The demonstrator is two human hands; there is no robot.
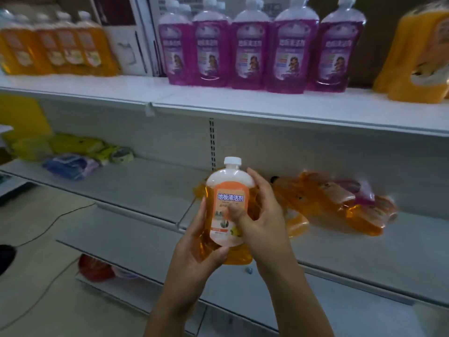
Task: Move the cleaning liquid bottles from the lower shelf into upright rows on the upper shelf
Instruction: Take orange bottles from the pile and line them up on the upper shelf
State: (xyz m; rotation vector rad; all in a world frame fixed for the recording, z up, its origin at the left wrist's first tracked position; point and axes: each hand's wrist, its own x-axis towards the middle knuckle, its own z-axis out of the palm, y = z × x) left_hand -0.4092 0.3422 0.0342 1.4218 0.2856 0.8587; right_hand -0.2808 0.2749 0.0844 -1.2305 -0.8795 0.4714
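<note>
Here I see an orange bottle (228,205) held upright in front of the lower shelf (364,251), white cap on top and its label facing the camera. My left hand (194,254) cups it from below and from the left, fingers curled round its base and lower side. The right hand (260,215) grips it from the right, fingers wrapped behind the shoulder and the thumb pressed across the label. So the bottle sits between the two palms, clear of the shelf board.

Just to the right, a heap of orange bottles (340,205) lies on its side on the lower shelf, with something purple among them; the blur hides how many there are.

On the upper shelf (218,103), a row of purple bottles (262,49) stands upright in the middle, more of them behind. Orange bottles at left (56,47) stand in a row as well. At the far right an orange bottle at right (418,59) stands near the shelf edge, blurred.

Further left on the lower level lie yellow and blue packets (77,154).
</note>
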